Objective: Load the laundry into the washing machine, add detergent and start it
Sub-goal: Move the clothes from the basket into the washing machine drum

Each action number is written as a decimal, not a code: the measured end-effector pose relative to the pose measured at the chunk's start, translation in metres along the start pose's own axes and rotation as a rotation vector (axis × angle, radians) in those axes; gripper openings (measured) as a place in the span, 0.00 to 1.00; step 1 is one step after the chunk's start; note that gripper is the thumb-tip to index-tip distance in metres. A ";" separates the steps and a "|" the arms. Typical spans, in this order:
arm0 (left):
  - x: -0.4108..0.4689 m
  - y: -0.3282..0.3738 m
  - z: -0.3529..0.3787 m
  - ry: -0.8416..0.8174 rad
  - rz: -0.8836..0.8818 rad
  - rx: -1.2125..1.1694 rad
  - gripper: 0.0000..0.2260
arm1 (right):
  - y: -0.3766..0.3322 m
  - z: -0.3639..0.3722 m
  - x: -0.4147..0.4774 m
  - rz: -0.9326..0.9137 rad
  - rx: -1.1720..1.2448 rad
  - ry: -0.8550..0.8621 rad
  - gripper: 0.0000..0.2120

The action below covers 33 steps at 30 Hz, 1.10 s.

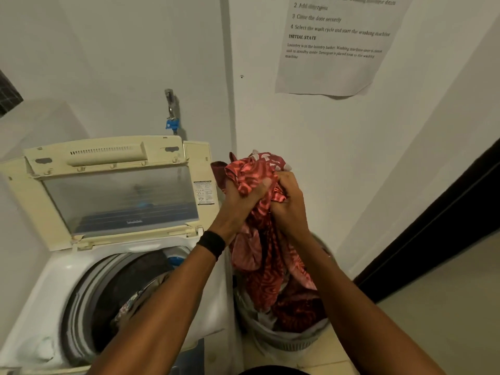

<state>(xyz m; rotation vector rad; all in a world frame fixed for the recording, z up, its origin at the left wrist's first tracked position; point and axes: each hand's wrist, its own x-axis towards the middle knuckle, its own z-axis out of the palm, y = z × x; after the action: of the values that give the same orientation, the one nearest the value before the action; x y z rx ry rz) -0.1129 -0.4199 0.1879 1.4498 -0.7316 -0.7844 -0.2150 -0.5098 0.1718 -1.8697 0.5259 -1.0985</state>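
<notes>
Cloth (266, 255), red with a pale swirl pattern, is held bunched above the laundry basket (286, 341), and its lower folds trail down into it. The left hand (244, 194) is clenched round the upper part of the bundle. The right hand (288, 212) is gripped round it just beside, knuckles touching. A black wristband (212, 243) is worn on the left wrist.

The washing machine (48, 288) is seen at left with its lid (121, 196) raised upright. The drum mouth (89, 290) is left uncovered, and dark and patterned garments are seen inside. The basket is set on the floor just beside the machine's right flank, close to the wall.

Pale floor (438, 307) is seen to the right, edged by a dark door frame (433, 234). A tap (170, 106) with a blue fitting is fixed to the wall behind the lid. A printed sheet (332, 58) is stuck higher up.
</notes>
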 end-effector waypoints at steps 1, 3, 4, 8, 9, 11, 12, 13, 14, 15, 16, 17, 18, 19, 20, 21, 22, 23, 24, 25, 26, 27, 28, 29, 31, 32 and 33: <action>0.004 -0.002 0.001 0.071 -0.002 0.032 0.48 | -0.005 0.001 -0.004 0.001 0.023 -0.057 0.12; 0.012 -0.007 -0.001 0.206 -0.004 0.004 0.47 | -0.008 -0.002 -0.009 0.003 0.038 -0.178 0.17; 0.015 -0.009 -0.003 0.249 -0.014 -0.034 0.44 | -0.006 -0.003 -0.011 -0.008 0.029 -0.233 0.19; 0.022 -0.011 -0.001 0.257 -0.039 -0.118 0.34 | 0.018 -0.005 -0.036 -0.023 -0.044 -0.116 0.34; 0.023 -0.011 0.001 0.265 -0.035 -0.138 0.33 | 0.026 -0.007 -0.046 0.060 -0.028 -0.034 0.41; 0.028 -0.007 -0.001 0.282 -0.026 -0.210 0.33 | 0.045 -0.011 -0.063 0.281 -0.008 -0.005 0.55; 0.030 -0.005 -0.003 0.278 -0.023 -0.242 0.34 | 0.055 -0.014 -0.071 0.369 -0.013 -0.066 0.58; 0.033 -0.004 -0.005 0.268 -0.019 -0.264 0.34 | 0.067 -0.017 -0.078 0.434 -0.010 -0.160 0.57; 0.035 -0.001 -0.006 0.260 -0.019 -0.276 0.34 | 0.075 -0.019 -0.084 0.484 0.004 -0.257 0.51; 0.037 0.001 -0.007 0.260 -0.017 -0.278 0.34 | 0.080 -0.021 -0.088 0.529 -0.009 -0.324 0.43; 0.038 0.002 -0.007 0.269 -0.013 -0.264 0.34 | 0.083 -0.024 -0.089 0.547 -0.033 -0.354 0.34; 0.039 0.002 -0.009 0.286 -0.006 -0.241 0.34 | 0.080 -0.028 -0.088 0.530 -0.072 -0.351 0.28; 0.039 0.002 -0.011 0.308 0.004 -0.213 0.35 | 0.073 -0.035 -0.084 0.490 -0.107 -0.330 0.22; 0.039 0.001 -0.014 0.337 0.020 -0.168 0.36 | 0.061 -0.045 -0.078 0.448 -0.122 -0.291 0.19; 0.039 -0.002 -0.018 0.371 0.039 -0.091 0.36 | 0.045 -0.056 -0.070 0.422 -0.107 -0.219 0.17; 0.036 -0.004 -0.021 0.401 0.061 -0.004 0.35 | 0.025 -0.068 -0.060 0.394 -0.067 -0.112 0.16; 0.034 -0.008 -0.022 0.423 0.077 0.077 0.35 | 0.003 -0.079 -0.049 0.328 -0.023 0.012 0.14; 0.031 -0.012 -0.021 0.435 0.086 0.143 0.34 | -0.017 -0.088 -0.037 0.230 0.007 0.127 0.13; 0.029 -0.017 -0.019 0.430 0.093 0.180 0.34 | -0.034 -0.093 -0.025 0.123 0.032 0.203 0.12; 0.025 -0.019 -0.013 0.417 0.093 0.200 0.34 | -0.049 -0.096 -0.015 0.056 0.100 0.245 0.14; 0.021 -0.021 -0.006 0.407 0.107 0.219 0.34 | -0.061 -0.093 -0.006 0.036 0.214 0.258 0.17; 0.017 -0.020 0.000 0.402 0.131 0.233 0.34 | -0.067 -0.086 0.001 0.041 0.324 0.255 0.20; 0.017 -0.020 0.005 0.401 0.147 0.241 0.35 | -0.068 -0.077 0.009 0.044 0.364 0.253 0.21; 0.017 -0.019 0.007 0.394 0.146 0.234 0.37 | -0.067 -0.066 0.015 0.046 0.331 0.247 0.19; 0.019 -0.017 0.010 0.302 0.081 0.165 0.39 | -0.051 -0.044 0.019 0.045 0.165 0.177 0.13; 0.018 -0.015 0.011 0.230 0.029 0.104 0.40 | -0.042 -0.035 0.018 0.041 0.108 0.125 0.11; 0.015 -0.012 0.011 0.159 -0.039 0.002 0.38 | -0.036 -0.026 0.015 0.049 0.080 0.082 0.11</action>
<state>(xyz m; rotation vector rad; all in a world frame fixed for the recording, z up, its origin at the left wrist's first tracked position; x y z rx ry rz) -0.1144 -0.4381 0.1755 1.5133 -0.5852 -0.6889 -0.2323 -0.5139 0.2156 -1.7400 0.5631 -1.1507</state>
